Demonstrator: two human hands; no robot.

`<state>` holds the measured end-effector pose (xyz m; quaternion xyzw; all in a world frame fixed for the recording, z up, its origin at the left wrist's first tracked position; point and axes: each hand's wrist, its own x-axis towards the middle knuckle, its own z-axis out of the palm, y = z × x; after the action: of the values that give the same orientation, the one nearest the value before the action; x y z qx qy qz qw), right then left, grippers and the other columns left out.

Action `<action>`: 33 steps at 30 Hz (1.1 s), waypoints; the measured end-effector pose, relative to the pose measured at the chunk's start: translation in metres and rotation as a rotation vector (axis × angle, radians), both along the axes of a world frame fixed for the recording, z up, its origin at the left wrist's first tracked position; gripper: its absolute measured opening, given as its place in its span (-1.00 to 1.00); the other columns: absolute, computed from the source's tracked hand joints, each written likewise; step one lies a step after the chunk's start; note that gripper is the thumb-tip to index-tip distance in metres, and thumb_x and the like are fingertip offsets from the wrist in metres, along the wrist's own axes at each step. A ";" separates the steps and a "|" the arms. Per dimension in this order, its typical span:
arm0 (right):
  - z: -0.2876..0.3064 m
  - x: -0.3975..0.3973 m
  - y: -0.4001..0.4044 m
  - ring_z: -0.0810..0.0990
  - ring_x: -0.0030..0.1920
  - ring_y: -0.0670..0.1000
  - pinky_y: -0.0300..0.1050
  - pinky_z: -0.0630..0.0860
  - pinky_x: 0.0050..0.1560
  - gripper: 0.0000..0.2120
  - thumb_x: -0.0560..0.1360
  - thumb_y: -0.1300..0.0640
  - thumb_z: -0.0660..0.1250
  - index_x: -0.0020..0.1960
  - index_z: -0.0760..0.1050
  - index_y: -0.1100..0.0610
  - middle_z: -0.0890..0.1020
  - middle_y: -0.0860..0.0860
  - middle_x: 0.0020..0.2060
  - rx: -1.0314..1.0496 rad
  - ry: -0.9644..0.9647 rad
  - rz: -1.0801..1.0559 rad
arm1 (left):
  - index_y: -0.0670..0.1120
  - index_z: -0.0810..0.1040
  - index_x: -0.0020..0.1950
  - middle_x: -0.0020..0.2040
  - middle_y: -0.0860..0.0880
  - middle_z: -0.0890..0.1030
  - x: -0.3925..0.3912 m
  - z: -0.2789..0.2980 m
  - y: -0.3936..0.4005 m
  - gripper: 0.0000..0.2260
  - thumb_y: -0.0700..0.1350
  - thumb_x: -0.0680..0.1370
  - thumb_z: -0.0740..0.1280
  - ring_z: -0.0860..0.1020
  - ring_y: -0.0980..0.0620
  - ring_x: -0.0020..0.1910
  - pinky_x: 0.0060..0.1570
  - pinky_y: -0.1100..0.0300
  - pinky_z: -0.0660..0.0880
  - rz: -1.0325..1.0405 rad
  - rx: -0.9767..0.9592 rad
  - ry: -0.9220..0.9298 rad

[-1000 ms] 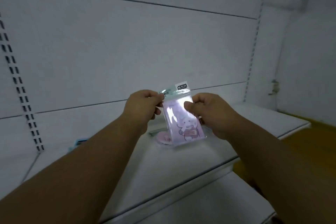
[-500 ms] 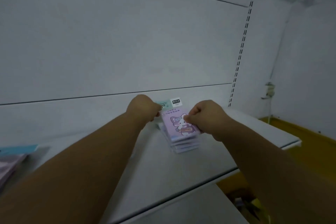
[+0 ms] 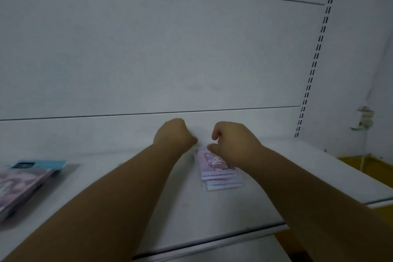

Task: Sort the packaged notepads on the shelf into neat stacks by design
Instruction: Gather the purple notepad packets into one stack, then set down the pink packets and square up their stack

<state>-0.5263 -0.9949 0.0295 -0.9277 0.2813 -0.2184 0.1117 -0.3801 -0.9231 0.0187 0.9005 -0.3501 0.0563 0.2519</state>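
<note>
Shelf [image 3: 127, 198]: notepads [image 3: 219, 172] beneath hands [image 3: 204, 140].

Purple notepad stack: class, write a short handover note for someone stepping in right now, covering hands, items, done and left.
Left hand: curled at the stack's far left corner; grip hidden.
Right hand: fingers curled, resting on the top pack's far edge.
Purple notepad stack: mid-shelf, edges slightly staggered.
Second pile: far left, fanned, blurred.
Done: the purple stack is built.
Left: square it; sort the left pile.

Head view, forward-down (close) over white shelf [image 3: 127, 208]
</note>
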 end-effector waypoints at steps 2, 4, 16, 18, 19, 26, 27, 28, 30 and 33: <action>0.003 0.008 0.011 0.53 -0.05 -0.01 -0.17 0.43 -0.05 -0.70 0.48 -0.03 0.40 0.15 0.51 0.06 0.56 -0.02 -0.02 -0.020 -0.074 0.064 | -0.09 0.57 -0.05 -0.10 -0.06 0.63 -0.001 0.003 0.011 -0.74 0.08 0.44 0.44 0.59 -0.05 -0.12 -0.14 0.15 0.52 -0.001 -0.007 -0.024; 0.009 0.019 0.026 0.54 0.00 -0.01 -0.16 0.46 0.00 -0.69 0.49 -0.03 0.39 0.19 0.49 0.04 0.57 -0.01 0.05 -0.031 -0.142 0.112 | -0.08 0.56 0.00 -0.09 -0.04 0.62 0.000 0.005 0.029 -0.73 0.10 0.48 0.41 0.59 -0.03 -0.09 -0.07 0.12 0.55 0.004 -0.008 -0.054; 0.028 0.119 0.203 0.55 -0.01 0.00 -0.14 0.45 -0.04 -0.72 0.50 -0.04 0.34 0.17 0.48 0.03 0.56 0.00 0.07 -0.006 -0.232 0.264 | -0.01 0.54 0.04 -0.07 0.03 0.59 0.065 0.022 0.267 -0.77 0.10 0.51 0.37 0.55 0.02 -0.06 -0.03 0.14 0.53 0.155 0.100 -0.102; 0.027 0.134 0.233 0.54 0.00 0.01 -0.14 0.43 -0.05 -0.72 0.50 -0.04 0.34 0.17 0.48 0.04 0.56 0.00 0.07 -0.007 -0.237 0.278 | -0.01 0.54 0.02 -0.10 0.04 0.58 0.079 0.018 0.305 -0.80 0.08 0.51 0.38 0.55 0.03 -0.09 -0.03 0.13 0.55 0.185 0.094 -0.091; 0.026 0.141 0.247 0.54 0.00 0.01 -0.14 0.44 -0.05 -0.71 0.50 -0.04 0.34 0.17 0.49 0.05 0.57 0.01 0.07 -0.009 -0.241 0.285 | -0.01 0.54 0.02 -0.12 0.04 0.57 0.085 0.015 0.321 -0.81 0.06 0.51 0.38 0.54 0.04 -0.11 -0.05 0.13 0.56 0.202 0.092 -0.088; 0.020 0.170 0.310 0.52 -0.03 -0.01 -0.14 0.44 -0.04 -0.70 0.51 -0.05 0.33 0.18 0.48 0.05 0.56 0.00 0.05 0.003 -0.200 0.261 | -0.08 0.49 0.21 0.11 -0.06 0.60 0.110 -0.002 0.382 -0.56 0.21 0.51 0.34 0.55 -0.03 0.00 -0.11 0.17 0.47 0.257 0.179 -0.021; 0.018 0.172 0.313 0.51 -0.04 -0.01 -0.14 0.42 -0.05 -0.70 0.51 -0.06 0.33 0.18 0.48 0.06 0.57 0.01 0.04 0.007 -0.176 0.247 | -0.10 0.50 0.19 0.08 -0.08 0.62 0.112 -0.004 0.384 -0.55 0.22 0.51 0.33 0.54 -0.03 -0.05 -0.15 0.17 0.44 0.247 0.188 0.025; 0.015 0.173 0.315 0.50 -0.05 0.00 -0.14 0.41 -0.07 -0.69 0.52 -0.06 0.33 0.18 0.48 0.08 0.58 0.03 0.04 0.009 -0.139 0.225 | -0.12 0.52 0.15 0.05 -0.10 0.63 0.113 -0.006 0.385 -0.57 0.21 0.52 0.32 0.53 -0.03 -0.11 -0.17 0.17 0.43 0.231 0.190 0.070; 0.007 0.175 0.316 0.51 -0.06 0.04 -0.16 0.38 -0.10 -0.68 0.52 -0.07 0.32 0.16 0.47 0.12 0.61 0.07 0.04 0.001 -0.021 0.165 | -0.14 0.55 0.05 0.02 -0.15 0.65 0.114 -0.008 0.384 -0.66 0.14 0.56 0.29 0.50 -0.04 -0.18 -0.20 0.18 0.41 0.193 0.176 0.146; -0.011 0.179 0.316 0.50 -0.15 0.04 -0.17 0.38 -0.18 -0.65 0.54 -0.11 0.29 0.14 0.48 0.15 0.61 0.10 0.01 0.066 0.150 0.098 | -0.14 0.53 0.08 0.09 -0.16 0.63 0.111 -0.008 0.380 -0.79 -0.02 0.57 0.29 0.52 -0.06 -0.11 -0.16 0.20 0.40 0.167 0.108 0.197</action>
<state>-0.3473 -0.6788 0.0182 -0.9500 0.2502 -0.1331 0.1311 -0.2692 -0.5429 0.0102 0.9398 -0.2501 -0.0305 0.2308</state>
